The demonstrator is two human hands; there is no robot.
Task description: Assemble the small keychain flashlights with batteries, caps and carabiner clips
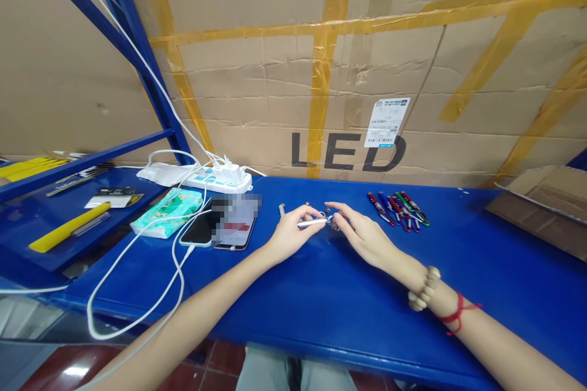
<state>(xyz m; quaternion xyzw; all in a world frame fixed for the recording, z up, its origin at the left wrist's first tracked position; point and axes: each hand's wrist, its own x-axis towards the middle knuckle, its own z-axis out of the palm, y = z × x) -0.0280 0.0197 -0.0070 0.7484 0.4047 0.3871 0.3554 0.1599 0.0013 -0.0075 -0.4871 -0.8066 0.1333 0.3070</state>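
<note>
Head view: I find one silver tube (312,222) held between the thumb and fingers of the left hand (288,235), above the middle of the blue table (293,305). The right hand (367,235) has its thumb and index finger slightly parted at the tube's right end, beside a small ring; I cannot tell whether it grips. Beyond the hands I count at least two small metal pieces (281,210), partly obscured. To the right lie at least five coloured tubes (398,211) with clips; overlap prevents an exact count. To the left: two phones (238,235), one green packet (167,214), one white power strip (195,180). One obstruction: a white cable (189,251) crosses the left forearm. Far right, one carton (545,214); behind, one cardboard panel (257,98) marked LED.
</note>
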